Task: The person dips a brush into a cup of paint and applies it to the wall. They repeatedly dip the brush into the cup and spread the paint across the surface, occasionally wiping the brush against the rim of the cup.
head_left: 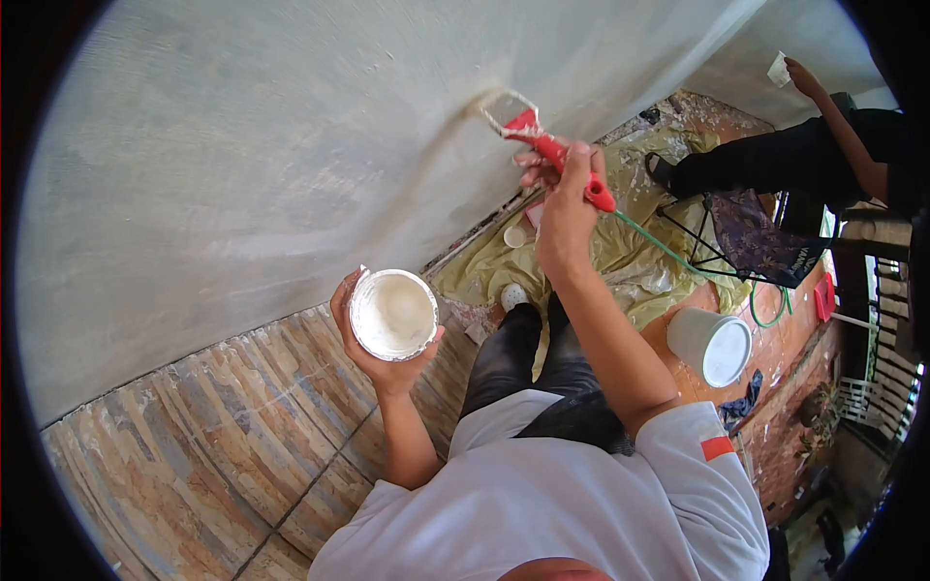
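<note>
My left hand (366, 360) is wrapped round a white tub (392, 315) with pale, creamy material inside, held open side up. In my right hand (572, 189) is a red-handled scraper (550, 150). Its blade end, smeared with whitish material, is at the grey wall (242, 174). A pale damp-looking streak shows on the wall beside the blade. The tub is below and to the left of the scraper, apart from it.
Another person's hand (800, 77) holds a white piece at the upper right. A yellowish sheet (639, 276) covers floor near the wall. A folding chair (760, 237), a white bucket (712, 347), a green hose (644, 235) and a small cup (514, 236) are to the right.
</note>
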`<state>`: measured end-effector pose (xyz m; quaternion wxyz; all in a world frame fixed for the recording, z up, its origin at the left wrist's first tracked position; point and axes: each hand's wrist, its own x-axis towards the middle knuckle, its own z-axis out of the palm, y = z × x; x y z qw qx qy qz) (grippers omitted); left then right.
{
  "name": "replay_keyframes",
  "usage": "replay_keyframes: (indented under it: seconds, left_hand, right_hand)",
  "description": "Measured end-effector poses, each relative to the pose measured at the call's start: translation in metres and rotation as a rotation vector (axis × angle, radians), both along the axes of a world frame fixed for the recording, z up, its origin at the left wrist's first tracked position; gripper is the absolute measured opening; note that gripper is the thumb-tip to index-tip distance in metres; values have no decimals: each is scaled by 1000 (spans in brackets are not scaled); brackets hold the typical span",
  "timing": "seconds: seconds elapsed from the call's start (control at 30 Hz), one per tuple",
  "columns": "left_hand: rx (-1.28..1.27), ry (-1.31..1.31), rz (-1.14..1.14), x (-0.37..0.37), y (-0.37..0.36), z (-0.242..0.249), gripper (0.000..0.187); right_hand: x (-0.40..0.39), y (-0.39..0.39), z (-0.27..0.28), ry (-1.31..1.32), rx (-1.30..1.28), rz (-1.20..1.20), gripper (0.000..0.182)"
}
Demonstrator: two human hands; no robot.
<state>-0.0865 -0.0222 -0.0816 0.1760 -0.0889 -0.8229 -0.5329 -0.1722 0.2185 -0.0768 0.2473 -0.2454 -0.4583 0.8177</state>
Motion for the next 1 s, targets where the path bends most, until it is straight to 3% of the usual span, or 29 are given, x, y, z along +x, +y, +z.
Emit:
replay_keyframes:
  seconds: [0.07,0.17,0.3,0.37,0.47,0.57,0.63,0.7,0.8,0.87,0.93,0.97,1.0]
  left_hand:
    - [10,0,-1,-2,1,-1,100]
    - [-8,0,7,0,0,-2,100]
    - [-10,14,-1,4,0,-4,100]
    - [-12,16,1,5,-1,-5,100]
    - [-72,22,1,5,-6,-5,101]
    - [-7,37,16,6,-8,-8,103]
    - [0,36,19,1,-7,-9,102]
    - [-8,16,22,6,-9,-7,102]
    - [-7,51,18,4,-9,-6,100]
    - [46,42,16,7,-9,-6,99]
    - [17,40,15,10,-14,-7,99]
    - [-7,56,12,9,-16,-8,100]
    - [-8,51,16,10,-19,-8,100]
  right_hand:
    - [-2,1,11,123,23,-5,32]
    - [1,-4,-20,274,6,-18,34]
    - [8,-9,-129,32,-55,64,33]
    - [8,-10,-148,-96,7,76,33]
    - [5,-6,-128,-104,57,17,32]
    - [4,10,-61,-148,75,-21,32]
    - [3,20,-13,78,216,-21,36]
    - [-3,31,14,276,157,12,34]
    - [-13,36,6,538,-4,21,34]
    - [-17,19,-29,456,160,-25,38]
    - [-18,-5,-80,226,55,-74,40]
    - [-15,-5,-106,94,-25,-35,27]
    - [-7,-7,-118,90,-26,-31,27]
